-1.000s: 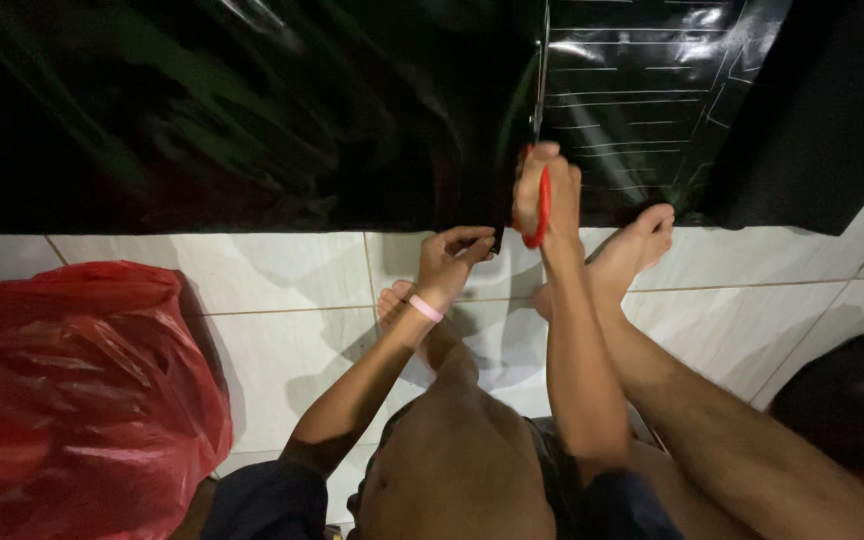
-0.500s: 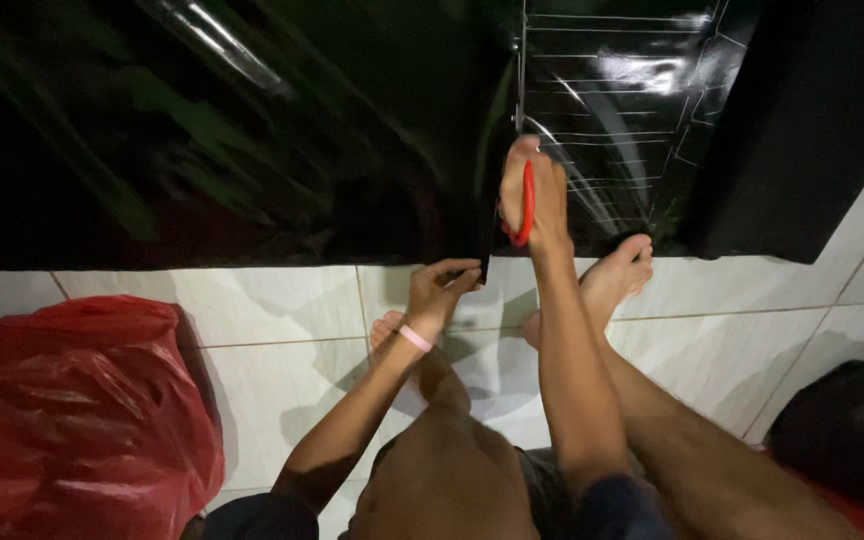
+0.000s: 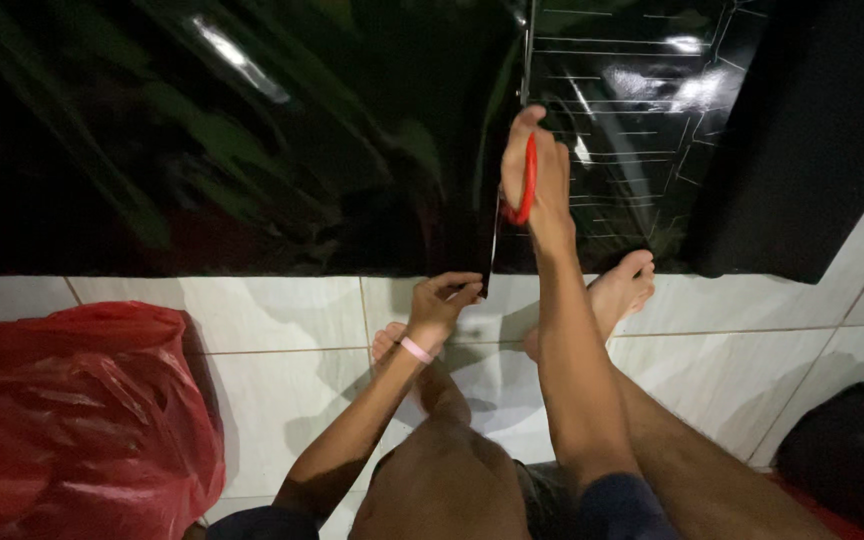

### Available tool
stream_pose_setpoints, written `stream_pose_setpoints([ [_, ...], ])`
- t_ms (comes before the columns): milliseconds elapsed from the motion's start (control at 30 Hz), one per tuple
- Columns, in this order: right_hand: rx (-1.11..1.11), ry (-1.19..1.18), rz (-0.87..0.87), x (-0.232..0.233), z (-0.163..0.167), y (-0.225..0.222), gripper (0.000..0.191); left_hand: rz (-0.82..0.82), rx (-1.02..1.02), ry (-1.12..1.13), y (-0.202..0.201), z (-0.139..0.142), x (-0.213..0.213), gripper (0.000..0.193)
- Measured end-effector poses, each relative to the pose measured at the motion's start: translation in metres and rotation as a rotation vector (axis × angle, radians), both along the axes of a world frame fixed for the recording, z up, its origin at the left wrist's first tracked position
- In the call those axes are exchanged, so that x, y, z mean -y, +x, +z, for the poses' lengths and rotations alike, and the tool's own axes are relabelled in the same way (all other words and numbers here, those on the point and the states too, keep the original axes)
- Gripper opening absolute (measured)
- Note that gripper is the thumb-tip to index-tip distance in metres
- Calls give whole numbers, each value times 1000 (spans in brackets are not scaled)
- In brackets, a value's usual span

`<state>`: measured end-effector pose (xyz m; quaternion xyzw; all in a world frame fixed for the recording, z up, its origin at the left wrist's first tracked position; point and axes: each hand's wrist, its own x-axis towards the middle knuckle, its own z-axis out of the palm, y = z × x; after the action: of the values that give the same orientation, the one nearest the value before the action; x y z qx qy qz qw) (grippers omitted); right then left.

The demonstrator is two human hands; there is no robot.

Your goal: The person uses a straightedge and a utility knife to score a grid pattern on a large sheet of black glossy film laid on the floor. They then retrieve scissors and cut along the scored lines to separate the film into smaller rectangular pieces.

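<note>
One black plastic sheet (image 3: 252,150), glossy, spread over the floor (image 3: 282,370) across the whole upper view; near edge runs along the white tiles.
Cut: a slit climbs from that near edge toward the scissors (image 3: 527,180). Against the view half a second back, the red handles sit further up the sheet, so the slit reads longer; judged, the cut is advancing away from the body.
Right hand (image 3: 537,175): fingers closed through the scissor handles, arm stretched well out over the sheet.
Left hand (image 3: 442,305): fingers pinched on the sheet's near edge just beside the slit mouth; pink band at the wrist. Position little changed.
Two bare feet on the tiles: one under the left wrist, one (image 3: 620,290) touching the sheet edge right of the slit.
Edges and room: sheet continues beyond the scissors to the top of view; white line markings (image 3: 632,130) on the right part. Red bag (image 3: 72,420) at left, dark bag (image 3: 852,450) at lower right, both well apart from the hands. Bare tile between them.
</note>
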<state>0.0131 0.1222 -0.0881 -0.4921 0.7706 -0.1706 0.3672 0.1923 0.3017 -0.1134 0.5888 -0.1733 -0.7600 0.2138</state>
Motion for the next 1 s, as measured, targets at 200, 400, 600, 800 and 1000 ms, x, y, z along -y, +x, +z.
stream_pose_setpoints([
  [200, 4, 61, -83, 7, 6, 6, 76, 0, -13, -19, -1, 0, 1, 23],
  [400, 57, 29, -92, 20, 8, 2, 84, -69, 51, 33, 0, 8, 5, 24],
  [600, 78, 145, -101, 41, -3, -8, 88, -40, 30, 14, 0, 15, 10, 23],
  [800, 45, 73, -91, 39, -10, -6, 89, -11, 0, -8, 0, 12, 9, 23],
  [1000, 198, 65, -99, 66, -17, -19, 87, -12, -5, -29, 1, 9, 5, 22],
])
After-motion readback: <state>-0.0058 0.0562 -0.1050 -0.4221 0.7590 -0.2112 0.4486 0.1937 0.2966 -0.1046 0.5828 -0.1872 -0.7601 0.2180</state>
